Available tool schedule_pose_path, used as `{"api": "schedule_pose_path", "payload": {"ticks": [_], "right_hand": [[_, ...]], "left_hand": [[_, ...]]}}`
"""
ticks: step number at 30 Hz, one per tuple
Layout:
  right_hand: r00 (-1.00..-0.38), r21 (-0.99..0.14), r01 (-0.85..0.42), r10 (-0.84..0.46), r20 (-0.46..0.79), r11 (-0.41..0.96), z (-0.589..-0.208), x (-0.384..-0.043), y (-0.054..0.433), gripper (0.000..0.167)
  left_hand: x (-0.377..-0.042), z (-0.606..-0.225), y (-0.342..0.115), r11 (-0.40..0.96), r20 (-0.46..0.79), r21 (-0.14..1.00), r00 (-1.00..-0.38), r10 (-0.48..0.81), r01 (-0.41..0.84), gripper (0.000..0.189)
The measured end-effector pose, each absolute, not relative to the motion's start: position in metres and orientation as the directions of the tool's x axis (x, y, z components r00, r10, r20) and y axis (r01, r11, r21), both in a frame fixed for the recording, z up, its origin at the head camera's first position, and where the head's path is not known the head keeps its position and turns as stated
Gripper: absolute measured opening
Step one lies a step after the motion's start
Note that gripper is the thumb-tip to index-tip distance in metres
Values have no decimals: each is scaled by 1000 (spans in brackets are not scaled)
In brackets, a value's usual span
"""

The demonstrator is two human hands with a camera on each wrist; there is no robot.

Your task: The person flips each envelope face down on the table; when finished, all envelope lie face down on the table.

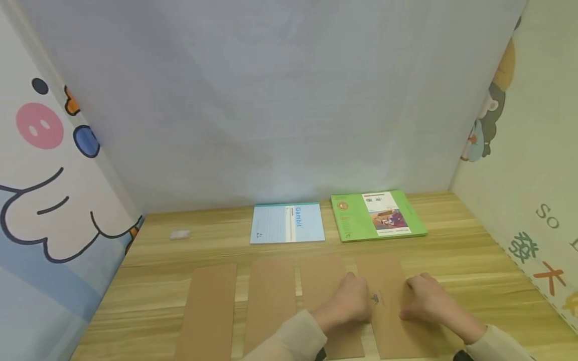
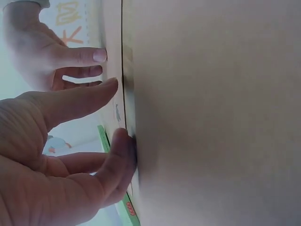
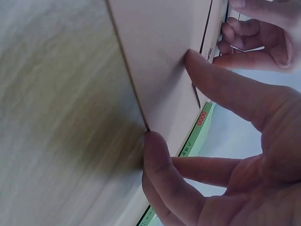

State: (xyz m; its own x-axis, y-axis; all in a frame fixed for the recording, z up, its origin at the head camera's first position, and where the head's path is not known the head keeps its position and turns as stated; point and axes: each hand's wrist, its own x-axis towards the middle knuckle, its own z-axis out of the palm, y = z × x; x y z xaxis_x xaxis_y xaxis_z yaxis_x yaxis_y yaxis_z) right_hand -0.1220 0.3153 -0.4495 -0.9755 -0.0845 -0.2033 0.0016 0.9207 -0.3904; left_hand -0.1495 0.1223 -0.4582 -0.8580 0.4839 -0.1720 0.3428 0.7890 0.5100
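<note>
Several brown cardboard strips lie side by side on the wooden table. My left hand (image 1: 346, 301) is at the left edge of the rightmost cardboard strip (image 1: 386, 281), over the neighbouring strip (image 1: 322, 276). In the left wrist view its thumb (image 2: 96, 100) and bent fingers (image 2: 117, 162) stand apart along that edge. My right hand (image 1: 429, 303) is at the same strip's right edge. In the right wrist view its thumb (image 3: 207, 70) rests on the cardboard face, and a fingertip (image 3: 155, 143) touches the edge. A small dark mark shows on this strip.
Two more cardboard strips (image 1: 271, 296) (image 1: 209, 301) lie to the left. Behind the strips are a light blue Gambit notebook (image 1: 271, 225) and a green pad (image 1: 354, 220) with a picture cover. A small white block (image 1: 180, 234) sits at the table's back left. Printed walls flank the table (image 1: 478, 260).
</note>
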Motion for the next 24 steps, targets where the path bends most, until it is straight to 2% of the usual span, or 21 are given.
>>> {"api": "schedule_pose_path", "payload": {"ticks": [6, 13, 24], "right_hand": [[-979, -398, -2, -83, -187, 917, -450, -123, 314, 73], [-980, -419, -5, -88, -179, 908, -450, -125, 313, 72], [-969, -542, 116, -26, -247, 832, -448, -124, 317, 86]], "left_hand": [[-151, -460, 119, 755, -126, 554, -861, 493, 352, 25], [-150, -461, 123, 751, -131, 589, -882, 452, 298, 22], [-148, -460, 123, 729, -140, 631, -886, 442, 264, 24]]}}
